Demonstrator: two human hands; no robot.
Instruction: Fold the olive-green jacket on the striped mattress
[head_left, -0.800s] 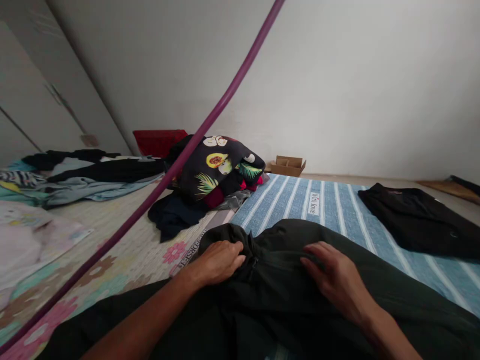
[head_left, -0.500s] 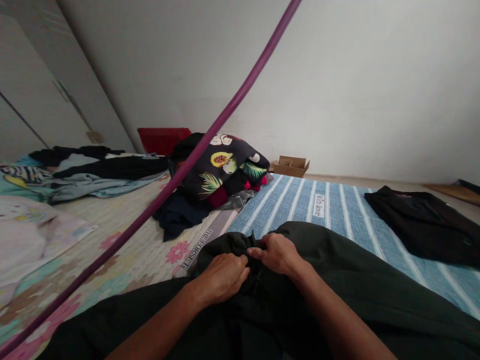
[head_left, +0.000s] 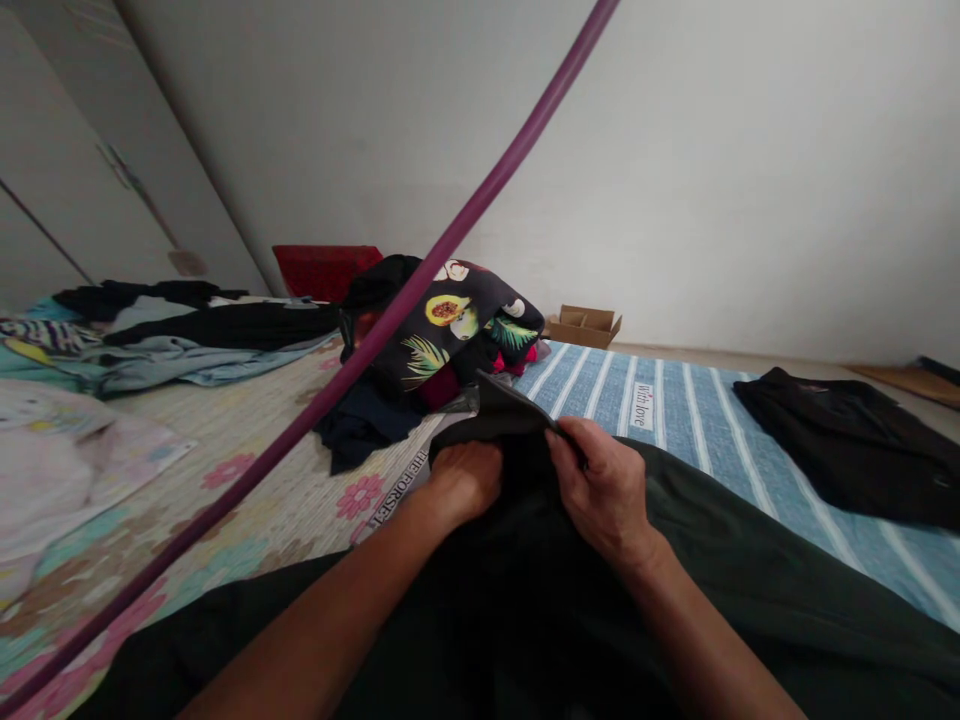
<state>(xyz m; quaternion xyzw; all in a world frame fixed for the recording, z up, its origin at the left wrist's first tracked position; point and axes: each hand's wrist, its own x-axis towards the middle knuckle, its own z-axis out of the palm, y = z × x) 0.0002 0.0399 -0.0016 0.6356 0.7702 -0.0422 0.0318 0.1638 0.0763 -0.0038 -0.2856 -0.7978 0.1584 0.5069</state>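
A dark green garment (head_left: 720, 570) lies spread across the foreground. Its pointed, collar-like flap (head_left: 510, 405) stands up at the middle of the upper edge. My right hand (head_left: 604, 490) pinches the right end of this flap between thumb and fingers. On the other side, my left hand (head_left: 466, 480) is closed on the cloth just below the flap, its fingertips hidden in the dark folds. Both hands are close together, with a shadowed opening of the garment between them.
Beyond the hands lies a heap with a fruit-print black cloth (head_left: 487, 315). A folded black garment (head_left: 847, 440) rests on the blue striped bedding (head_left: 600, 385) at right. Clothes (head_left: 225, 330) are piled at left. A purple pole (head_left: 480, 205) crosses the view diagonally. A cardboard box (head_left: 585, 327) stands by the wall.
My hands have moved apart, the right one rightward and the left slightly up and leftward. The flap between them has been lifted and unfolded upward from the bunched cloth.
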